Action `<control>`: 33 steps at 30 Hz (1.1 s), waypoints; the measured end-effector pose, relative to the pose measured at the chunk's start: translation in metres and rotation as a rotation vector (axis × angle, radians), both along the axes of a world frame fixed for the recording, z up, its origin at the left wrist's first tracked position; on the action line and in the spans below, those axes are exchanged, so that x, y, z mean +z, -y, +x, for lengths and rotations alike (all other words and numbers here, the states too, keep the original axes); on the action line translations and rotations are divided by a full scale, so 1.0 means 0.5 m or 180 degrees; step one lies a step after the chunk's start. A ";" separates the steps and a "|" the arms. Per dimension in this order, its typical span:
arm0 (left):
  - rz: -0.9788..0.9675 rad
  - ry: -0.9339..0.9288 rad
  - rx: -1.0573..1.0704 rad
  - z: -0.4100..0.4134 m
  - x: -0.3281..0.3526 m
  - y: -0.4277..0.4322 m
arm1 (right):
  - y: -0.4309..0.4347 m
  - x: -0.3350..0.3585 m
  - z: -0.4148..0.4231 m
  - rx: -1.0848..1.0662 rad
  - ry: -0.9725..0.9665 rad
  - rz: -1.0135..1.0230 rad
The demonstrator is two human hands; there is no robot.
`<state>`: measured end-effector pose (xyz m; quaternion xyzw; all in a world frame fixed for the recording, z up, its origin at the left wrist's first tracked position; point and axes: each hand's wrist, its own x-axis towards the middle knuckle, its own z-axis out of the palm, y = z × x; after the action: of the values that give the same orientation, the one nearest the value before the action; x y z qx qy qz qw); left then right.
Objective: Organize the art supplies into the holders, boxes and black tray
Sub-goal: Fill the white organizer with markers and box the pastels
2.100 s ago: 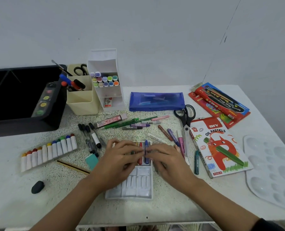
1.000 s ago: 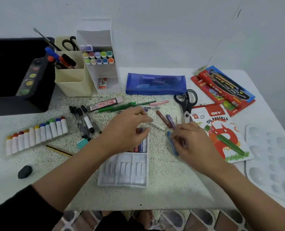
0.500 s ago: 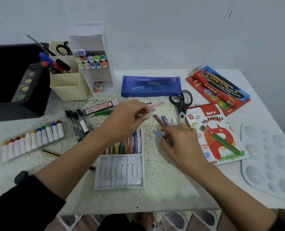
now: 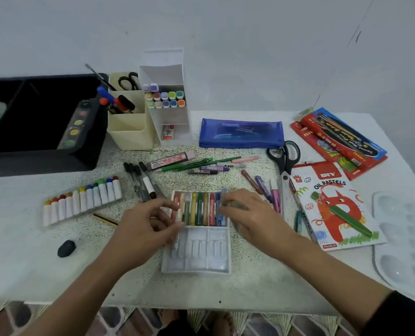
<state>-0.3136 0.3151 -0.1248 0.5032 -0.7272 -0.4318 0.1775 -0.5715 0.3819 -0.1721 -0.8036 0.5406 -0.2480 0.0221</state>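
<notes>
1. Filling the pastel tray (image 4: 201, 259) on the surface (image 4: 262, 284): the right hand (image 4: 249, 215) pinches a blue pastel (image 4: 224, 193) at the row's right end.
2. The left hand (image 4: 148, 229), relaxed and seemingly empty, is at the tray's left edge.
3. Next, probably: seat it squarely.

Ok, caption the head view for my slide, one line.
Sorting oil pastels: right hand holds a blue pastel over the white tray, left hand at its left edge.

1 head-worn view looks forward and down, near the table (image 4: 298, 282).
</notes>
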 end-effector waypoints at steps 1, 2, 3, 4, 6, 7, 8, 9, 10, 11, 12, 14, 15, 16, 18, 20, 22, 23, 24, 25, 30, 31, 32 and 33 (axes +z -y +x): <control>-0.0065 0.0053 -0.0008 0.002 -0.004 -0.001 | 0.000 -0.003 0.001 0.0005 0.0043 0.0008; -0.0126 0.0098 -0.0021 0.003 -0.009 -0.002 | -0.001 -0.005 0.002 -0.0003 0.0085 0.0024; -0.0162 0.0133 -0.0022 0.003 -0.012 -0.003 | -0.002 -0.007 0.003 -0.0025 0.0125 0.0042; -0.0178 0.0155 -0.0015 0.004 -0.014 -0.004 | -0.003 -0.009 0.003 -0.0043 0.0179 0.0055; -0.0192 0.0164 0.0000 0.006 -0.019 -0.005 | -0.007 -0.009 0.004 -0.0082 0.0301 0.0088; -0.0200 0.0147 -0.0003 0.008 -0.020 -0.007 | -0.011 -0.008 0.006 -0.0105 0.0332 0.0093; -0.0222 0.0134 -0.0018 0.009 -0.021 -0.009 | -0.015 -0.008 0.009 -0.0131 0.0341 0.0079; -0.0254 0.0132 -0.0041 0.010 -0.022 -0.010 | -0.020 -0.008 0.013 -0.0159 0.0355 0.0064; -0.0280 0.0138 -0.0062 0.010 -0.022 -0.010 | -0.025 -0.008 0.017 -0.0191 0.0389 0.0067; -0.0284 0.0146 -0.0075 0.012 -0.022 -0.010 | -0.029 -0.009 0.021 -0.0233 0.0422 0.0097; -0.0272 0.0152 -0.0091 0.013 -0.023 -0.010 | -0.031 -0.010 0.024 -0.0286 0.0420 0.0140; -0.0262 0.0212 -0.0170 0.020 -0.023 -0.009 | -0.032 -0.013 0.027 -0.0404 0.0325 0.0202; -0.0288 0.0268 -0.0222 0.025 -0.024 -0.010 | -0.031 -0.015 0.028 -0.0445 0.0280 0.0207; -0.0311 0.0308 -0.0257 0.030 -0.024 -0.012 | -0.031 -0.016 0.030 -0.0473 0.0248 0.0202; -0.0332 0.0323 -0.0282 0.040 -0.024 -0.016 | -0.028 -0.018 0.035 -0.0503 0.0196 0.0159; -0.0346 0.0288 -0.0258 0.046 -0.027 -0.021 | -0.025 -0.021 0.039 -0.0550 0.0178 0.0108; -0.0312 0.0118 -0.0188 0.046 -0.031 -0.028 | -0.020 -0.024 0.041 -0.0601 0.0177 0.0083; -0.0357 0.0046 -0.0185 0.044 -0.033 -0.032 | -0.018 -0.024 0.041 -0.0617 0.0179 0.0079; -0.0462 0.0027 -0.0210 0.042 -0.035 -0.036 | -0.016 -0.026 0.041 -0.0628 0.0179 0.0084; -0.0593 0.0051 -0.0247 0.039 -0.037 -0.039 | -0.014 -0.026 0.042 -0.0644 0.0175 0.0089; -0.0997 0.0203 -0.0336 0.044 -0.048 -0.047 | -0.012 -0.025 0.046 -0.0699 0.0102 0.0021; -0.1021 0.0211 -0.0358 0.045 -0.049 -0.047 | -0.012 -0.025 0.048 -0.0700 0.0082 -0.0022; -0.1028 0.0208 -0.0377 0.046 -0.050 -0.046 | -0.013 -0.026 0.050 -0.0698 0.0049 -0.0074; -0.1020 0.0202 -0.0378 0.045 -0.050 -0.044 | -0.013 -0.027 0.050 -0.0688 0.0010 -0.0122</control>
<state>-0.2910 0.3373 -0.1499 0.4381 -0.8203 -0.3041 0.2066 -0.5465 0.3883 -0.1853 -0.7405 0.6192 -0.2604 -0.0193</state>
